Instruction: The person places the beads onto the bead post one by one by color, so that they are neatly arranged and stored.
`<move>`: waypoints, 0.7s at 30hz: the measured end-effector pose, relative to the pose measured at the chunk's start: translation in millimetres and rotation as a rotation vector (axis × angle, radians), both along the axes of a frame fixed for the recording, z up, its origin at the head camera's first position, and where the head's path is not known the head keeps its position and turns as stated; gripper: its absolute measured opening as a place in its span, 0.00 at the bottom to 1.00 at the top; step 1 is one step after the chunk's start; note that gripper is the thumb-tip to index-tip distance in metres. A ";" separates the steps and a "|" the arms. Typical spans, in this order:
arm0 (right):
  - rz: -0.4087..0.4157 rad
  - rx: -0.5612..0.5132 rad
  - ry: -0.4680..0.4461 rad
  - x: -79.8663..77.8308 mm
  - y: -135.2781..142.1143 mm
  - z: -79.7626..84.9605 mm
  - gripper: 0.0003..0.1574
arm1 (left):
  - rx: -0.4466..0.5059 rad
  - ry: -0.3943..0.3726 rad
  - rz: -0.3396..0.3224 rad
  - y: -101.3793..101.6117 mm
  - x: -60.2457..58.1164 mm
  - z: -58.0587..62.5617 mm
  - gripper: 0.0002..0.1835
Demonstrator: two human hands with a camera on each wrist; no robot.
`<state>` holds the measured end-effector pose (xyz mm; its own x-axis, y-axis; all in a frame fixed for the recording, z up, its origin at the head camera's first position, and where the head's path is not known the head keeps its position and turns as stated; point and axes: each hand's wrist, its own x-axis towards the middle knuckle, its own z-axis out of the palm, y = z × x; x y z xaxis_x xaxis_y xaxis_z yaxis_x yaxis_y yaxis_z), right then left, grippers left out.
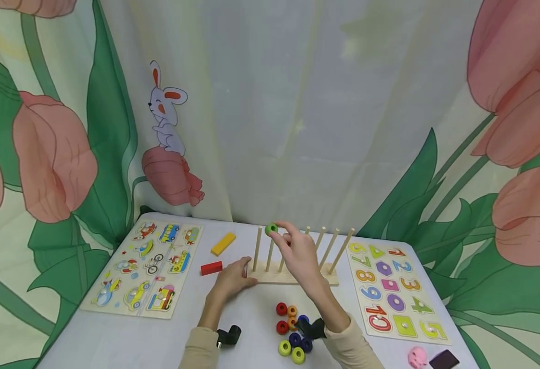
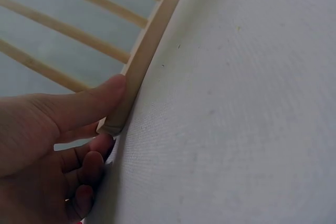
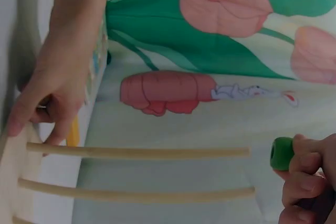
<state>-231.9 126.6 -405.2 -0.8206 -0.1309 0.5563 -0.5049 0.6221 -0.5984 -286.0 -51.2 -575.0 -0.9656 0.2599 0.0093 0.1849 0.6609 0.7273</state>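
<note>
A wooden base with a row of upright pegs (image 1: pixel 274 278) stands on the table. My left hand (image 1: pixel 230 281) holds its left end, with the thumb on the front edge in the left wrist view and the fingers around the end. Between thumb and fingertips, my right hand (image 1: pixel 299 256) pinches a green bead (image 3: pixel 283 153). The bead is up near the top of the second peg from the left in the head view; the right wrist view shows it apart from the peg tips. No beads show on the pegs in view. My right hand hides part of the middle pegs.
Red, orange, blue and yellow-green beads (image 1: pixel 285 348) lie in front of the base. A yellow block (image 1: pixel 223 244) and a red block (image 1: pixel 211 268) are left of it. Puzzle boards flank both sides, vehicles (image 1: pixel 126 251) left and numbers (image 1: pixel 380 287) right. A pink toy (image 1: pixel 417 357) lies front right.
</note>
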 end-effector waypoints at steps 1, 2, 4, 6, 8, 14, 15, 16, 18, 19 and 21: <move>0.002 0.018 -0.004 -5.6 -4.5 2.8 0.20 | 0.006 0.003 -0.005 0.5 -0.4 -0.3 0.39; 0.002 0.037 -0.010 -10.6 -8.2 4.2 0.20 | 0.010 0.008 -0.013 1.0 -0.5 -0.5 0.39; -0.005 0.072 -0.029 -17.4 -12.8 3.8 0.19 | 0.014 0.017 -0.027 2.7 -0.3 -2.0 0.38; -0.014 0.098 -0.056 -20.9 -14.8 -0.1 0.19 | 0.015 0.026 -0.041 4.1 0.4 -3.6 0.38; -0.016 0.110 -0.072 -21.3 -14.9 -4.8 0.19 | 0.009 0.034 -0.048 5.0 1.0 -3.2 0.38; -0.003 0.018 -0.003 -7.6 -0.8 -12.8 0.23 | -0.004 0.029 -0.024 4.6 0.4 4.5 0.37; 0.000 -0.015 0.003 -2.9 5.0 -14.2 0.22 | -0.003 0.029 -0.017 4.2 0.0 5.3 0.37; 0.001 -0.050 -0.002 2.6 11.5 -16.1 0.21 | -0.004 0.027 -0.011 3.7 -0.4 5.9 0.37; -0.016 -0.111 -0.047 15.3 26.5 -23.6 0.20 | -0.007 0.020 0.001 2.5 -0.5 6.6 0.37; -0.035 -0.135 -0.084 22.3 34.8 -29.6 0.19 | -0.009 0.016 0.002 1.8 -0.5 6.7 0.37; -0.089 -0.160 -0.180 36.4 51.9 -44.4 0.17 | -0.012 0.006 0.008 0.5 -0.3 6.8 0.37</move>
<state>-195.6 178.5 -449.6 -0.9127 0.0247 0.4078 -0.3284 0.5495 -0.7682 -286.2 -50.7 -568.2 -0.9675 0.2524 0.0124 0.1842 0.6708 0.7184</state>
